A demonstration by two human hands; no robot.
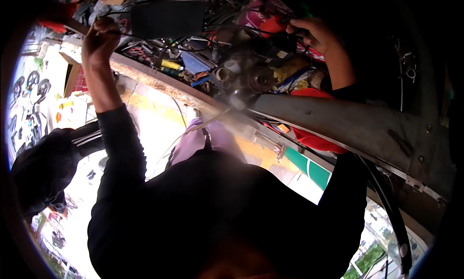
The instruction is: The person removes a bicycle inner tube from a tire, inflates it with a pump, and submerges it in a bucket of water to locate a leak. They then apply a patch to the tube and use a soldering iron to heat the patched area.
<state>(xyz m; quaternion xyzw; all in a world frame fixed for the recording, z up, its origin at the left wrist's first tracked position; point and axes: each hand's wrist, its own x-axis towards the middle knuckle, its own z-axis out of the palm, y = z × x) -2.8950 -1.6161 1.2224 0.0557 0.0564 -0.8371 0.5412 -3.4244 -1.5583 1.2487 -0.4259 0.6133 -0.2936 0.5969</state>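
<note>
My left hand point(99, 43) is raised at the upper left, its fingers closed on a thin black cable point(134, 36). The cable trails right over a heap of tools and parts. My right hand point(316, 36) is at the upper right, its fingers pinched on a black cable beside a red object point(273, 26). Whether both hands hold the same cable I cannot tell. Between them, a dark flat panel point(168, 18) lies on the heap. Below it are a yellow cylinder point(171, 65) and a blue piece point(194, 61).
A grey metal beam point(328, 115) slants across the right, with a red cloth point(316, 140) under it. The worn bench edge point(159, 83) crosses below my left hand. At the left, a person in a black striped sleeve point(88, 139) is close by. Motorbikes point(29, 114) stand beyond.
</note>
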